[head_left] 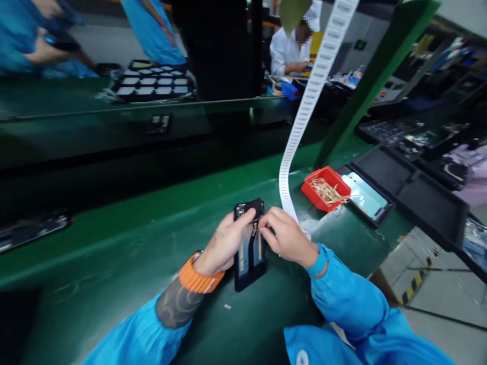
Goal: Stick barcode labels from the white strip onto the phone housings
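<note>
- Left hand (224, 241): curled, gripping phone's side, thumb across upper end.
- Right hand (285, 237): fingers bent at phone's upper right; cannot tell whether they pinch anything.
- Opened phone (250, 258): black, rectangular, grey-panelled, partly thumb-covered; above green tabletop (152, 284), inward of right edge.
- Red plastic bin (317, 198): tan strips (326, 190), nearer that edge.
- Paper label strip (304, 116): top cut off.

Green post (372, 83), white-coated person (280, 50), blue bin (291, 91).

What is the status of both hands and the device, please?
Left hand holding device, thumb near its top. Right hand at its upper right edge, fingers curled. Label strip behind right hand, not over device.
</note>
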Motion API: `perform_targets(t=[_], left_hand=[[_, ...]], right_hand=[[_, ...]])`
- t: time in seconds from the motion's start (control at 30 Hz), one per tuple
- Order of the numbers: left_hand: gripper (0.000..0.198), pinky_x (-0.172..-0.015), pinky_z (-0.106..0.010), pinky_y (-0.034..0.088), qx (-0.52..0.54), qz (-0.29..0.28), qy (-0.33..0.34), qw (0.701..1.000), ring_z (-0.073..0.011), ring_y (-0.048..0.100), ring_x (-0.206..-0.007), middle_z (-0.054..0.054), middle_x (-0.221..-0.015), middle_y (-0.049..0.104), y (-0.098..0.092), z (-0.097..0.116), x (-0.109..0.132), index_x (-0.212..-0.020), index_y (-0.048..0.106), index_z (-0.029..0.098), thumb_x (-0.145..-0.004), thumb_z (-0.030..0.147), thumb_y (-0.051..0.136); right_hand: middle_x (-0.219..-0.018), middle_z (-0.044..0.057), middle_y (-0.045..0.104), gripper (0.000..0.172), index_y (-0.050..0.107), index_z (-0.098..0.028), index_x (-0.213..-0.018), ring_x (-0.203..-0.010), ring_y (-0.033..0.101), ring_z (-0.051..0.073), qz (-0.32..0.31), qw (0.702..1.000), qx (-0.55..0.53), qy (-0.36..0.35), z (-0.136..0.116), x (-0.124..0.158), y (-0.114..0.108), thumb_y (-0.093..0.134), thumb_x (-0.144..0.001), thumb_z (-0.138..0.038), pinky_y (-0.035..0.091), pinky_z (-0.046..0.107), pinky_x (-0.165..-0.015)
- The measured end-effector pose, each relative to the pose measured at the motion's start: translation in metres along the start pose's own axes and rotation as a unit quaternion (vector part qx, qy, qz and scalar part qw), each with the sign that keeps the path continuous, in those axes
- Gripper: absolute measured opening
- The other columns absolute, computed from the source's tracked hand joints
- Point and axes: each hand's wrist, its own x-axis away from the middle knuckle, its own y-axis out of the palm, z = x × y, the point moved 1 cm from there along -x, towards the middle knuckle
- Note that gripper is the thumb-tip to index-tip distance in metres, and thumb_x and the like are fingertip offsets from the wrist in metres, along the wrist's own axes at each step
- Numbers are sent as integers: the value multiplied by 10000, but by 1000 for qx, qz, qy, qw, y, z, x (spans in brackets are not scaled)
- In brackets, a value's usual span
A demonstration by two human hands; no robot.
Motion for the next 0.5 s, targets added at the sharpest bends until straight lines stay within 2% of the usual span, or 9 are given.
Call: perform_targets(t=[0.07, 0.17, 0.23, 0.33, 0.4, 0.5], left_hand=[[521, -640, -260, 516, 17, 8, -16, 1000, -173, 658, -688, -56, -852, 731, 2, 1, 0, -1003, 705, 120, -619, 417, 895], [360, -680, -291, 556, 44, 28, -35, 998, -199, 690, -713, -92, -884, 740, 5, 7, -1, -1000, 699, 96, -731, 304, 814], [233, -686, -315, 574, 58, 48, -46, 996, -212, 703, -709, -122, -869, 739, 5, 12, -3, -987, 693, 70, -835, 247, 694], [247, -674, -345, 589, 91, 53, -46, 993, -223, 713, -697, -151, -847, 735, 0, 20, -9, -993, 685, 52, -942, 231, 521], [283, -655, -344, 587, 114, 47, -46, 991, -224, 713, -682, -157, -832, 731, -4, 21, -11, -986, 682, 52, -968, 238, 470], [290, -627, -325, 569, 122, 19, -55, 991, -218, 700, -644, -164, -808, 721, -7, 16, -11, -943, 682, 39, -967, 255, 489]], right_hand=[[-865, 47, 565, 128, 538, -208, -868, -821, 531, 215, -8, 999, 50, 0, 0, -1, 2, 514, -954, -117, 445, 344, -749], [-872, 56, 568, 124, 531, -201, -868, -822, 516, 225, -21, 995, 100, -2, -1, -1, 1, 505, -968, -134, 430, 357, -755], [-872, 54, 563, 136, 522, -203, -858, -827, 516, 223, -31, 994, 100, -7, -2, -1, 0, 493, -973, -135, 427, 356, -765], [-857, 37, 559, 172, 501, -215, -834, -815, 526, 208, -44, 998, 43, -26, -5, 0, -3, 471, -973, -117, 433, 340, -762], [-856, 35, 559, 170, 507, -216, -842, -826, 544, 204, -20, 999, -10, -30, -5, 2, -4, 467, -977, -121, 448, 334, -764], [-902, 49, 573, 92, 560, -210, -934, -867, 575, 209, 44, 998, -48, -19, -4, 5, -4, 510, -971, -142, 472, 333, -777]])
